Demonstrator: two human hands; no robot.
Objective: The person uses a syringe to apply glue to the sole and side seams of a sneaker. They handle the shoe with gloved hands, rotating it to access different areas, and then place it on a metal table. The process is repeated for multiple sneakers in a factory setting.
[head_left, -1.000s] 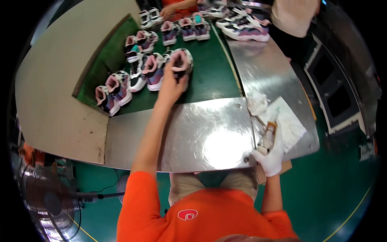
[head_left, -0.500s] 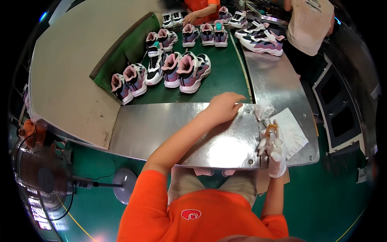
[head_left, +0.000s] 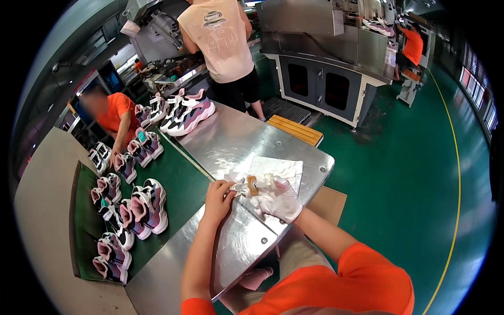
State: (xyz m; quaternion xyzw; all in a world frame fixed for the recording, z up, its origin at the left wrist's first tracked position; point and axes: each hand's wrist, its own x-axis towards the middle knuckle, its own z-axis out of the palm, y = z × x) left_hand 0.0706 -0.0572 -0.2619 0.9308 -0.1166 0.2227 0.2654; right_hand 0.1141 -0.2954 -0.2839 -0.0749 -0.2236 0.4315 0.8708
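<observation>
My right hand (head_left: 277,199), in a white glove, holds a small brush with a brown wooden handle (head_left: 252,185) over the steel table (head_left: 231,142). My bare left hand (head_left: 219,195) is at the brush's other end, fingers pinching its white tip. Both hands meet just beside a sheet of white paper (head_left: 277,169) lying near the table's corner. Pink, purple and white sneakers (head_left: 139,210) stand in rows on the green belt (head_left: 178,184) to my left.
A person in an orange shirt (head_left: 116,115) handles sneakers (head_left: 142,147) at the belt's far end. Another person in a pale shirt (head_left: 223,42) stands behind the table by more sneakers (head_left: 186,113). A grey cabinet machine (head_left: 325,79) and green floor (head_left: 409,173) lie to the right.
My left hand let go of a sneaker on the belt and came back to the brush in my right hand. The view swung up and to the right.
</observation>
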